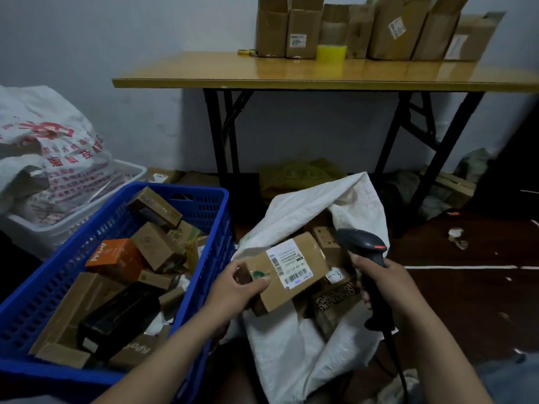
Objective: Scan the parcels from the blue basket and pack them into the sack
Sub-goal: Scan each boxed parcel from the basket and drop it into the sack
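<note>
Upper frame: bench (291, 74), wood top, black folding legs; row of opened cardboard boxes (388, 33) along its back edge.
Lower left: blue basket (180, 187), filled with mixed parcels, orange box (113, 258) among them.
Lower centre, just right of basket: white sack (285, 354), mouth open, several cartons inside.
Over sack mouth: brown parcel (287, 272), white barcode label facing up.
Left hand (233, 290): fingers and thumb curled round parcel's near-left end, holding it clear of sack.
Right hand (390, 287): wrapped round grip of black scanner (358, 243), scanner head just beside parcel's right edge, cable trailing to lower edge.
Yellow tape roll (332, 52) on bench, in front of boxes.
</note>
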